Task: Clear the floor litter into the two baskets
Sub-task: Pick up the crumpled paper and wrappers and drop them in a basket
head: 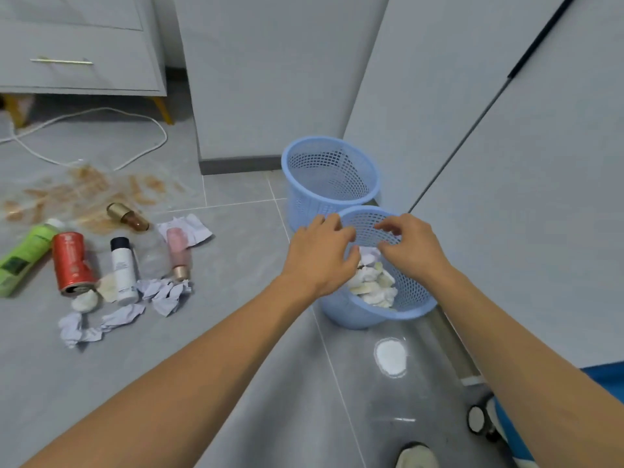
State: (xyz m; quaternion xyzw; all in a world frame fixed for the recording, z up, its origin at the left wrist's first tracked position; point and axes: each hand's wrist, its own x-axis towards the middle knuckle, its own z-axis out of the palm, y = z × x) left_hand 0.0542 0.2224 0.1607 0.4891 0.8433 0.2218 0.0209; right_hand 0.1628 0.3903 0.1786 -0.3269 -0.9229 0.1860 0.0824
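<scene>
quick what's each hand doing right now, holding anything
Left hand: open, fingers loosely curled over the near basket, holding nothing.
Right hand: open, fingers loosely curled over the same basket, holding nothing.

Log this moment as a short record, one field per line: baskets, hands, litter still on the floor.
near basket: blue mesh basket holding crumpled white paper
far basket: second blue basket, nothing visible inside
left hand: left hand over the near basket's rim, fingers loosely curled, holding nothing
right hand: right hand over the same basket, holding nothing
litter on floor: green bottle, red can, white bottle, pink bottle, gold-capped bottle, crumpled paper scraps
</scene>
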